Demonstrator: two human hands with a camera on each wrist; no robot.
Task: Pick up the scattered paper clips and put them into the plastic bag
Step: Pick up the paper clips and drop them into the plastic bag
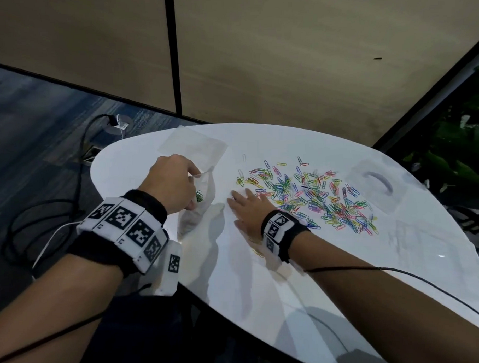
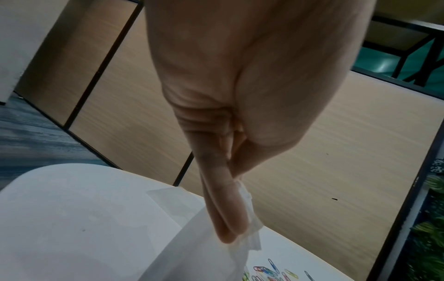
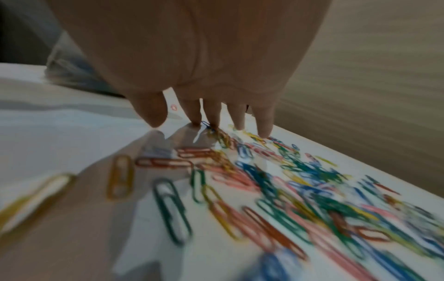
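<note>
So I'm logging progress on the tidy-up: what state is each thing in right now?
plastic bag: held up at its mouth, a few clips inside.
paper clips: mostly scattered on the table.
left hand: pinching the bag's edge.
right hand: fingers spread flat at the pile's edge.

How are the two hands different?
The left hand pinches the plastic bag and holds it up; the right hand holds nothing. Left fingers are pressed together; right fingers are spread, tips down on the table by the paper clips. Both wear marker wristbands.
</note>
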